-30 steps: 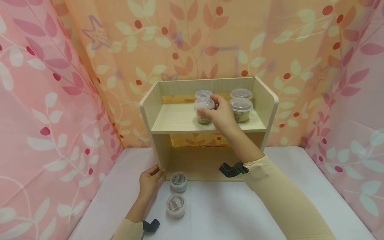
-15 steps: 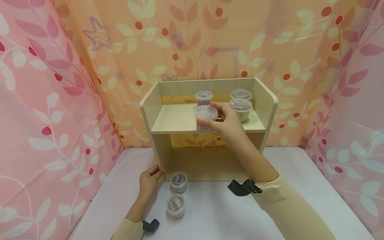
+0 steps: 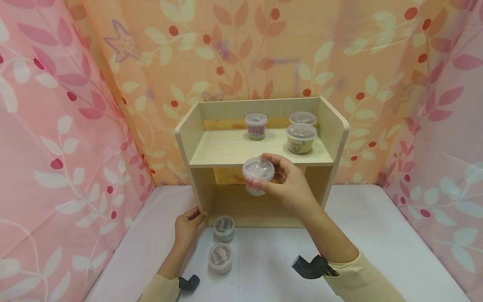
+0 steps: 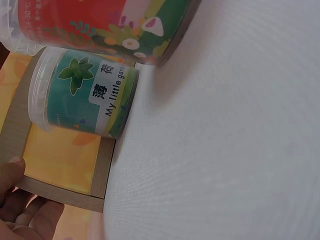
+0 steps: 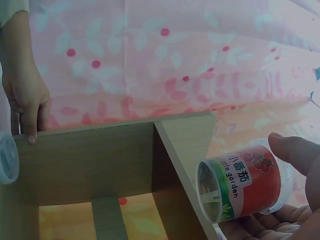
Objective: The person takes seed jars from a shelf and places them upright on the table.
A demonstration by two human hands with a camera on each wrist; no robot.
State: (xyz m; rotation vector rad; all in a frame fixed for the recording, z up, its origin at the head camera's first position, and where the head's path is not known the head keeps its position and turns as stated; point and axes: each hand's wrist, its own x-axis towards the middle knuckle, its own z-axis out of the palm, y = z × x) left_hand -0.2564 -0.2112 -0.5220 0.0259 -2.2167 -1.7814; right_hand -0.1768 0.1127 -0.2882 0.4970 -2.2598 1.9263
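My right hand (image 3: 292, 184) grips a small clear-lidded plastic tub (image 3: 258, 176) between thumb and fingers, in front of the wooden shelf's (image 3: 222, 151) lower opening. The right wrist view shows this tub's red label with tomatoes and "little garden" (image 5: 250, 185). At the lower left, my left hand (image 3: 186, 230) holds the front edge of the shelf's side panel, thumb on one face and fingers on the other. Beside that hand two tubs stand on the table: one with a teal leaf label (image 4: 77, 92), and a nearer one with a red label (image 4: 100, 25).
On the upper board stand a purplish-labelled tub (image 3: 256, 128) and, at the right, two wider lidded bowls (image 3: 300, 140), one behind the other. A white cloth (image 3: 271, 268) covers the table. Patterned curtains (image 3: 234, 50) hang behind and at both sides.
My right hand has lifted the red-labelled tub off the upper board, drawn it towards me and lowered it past the board's front edge. The left hand keeps its place on the panel.
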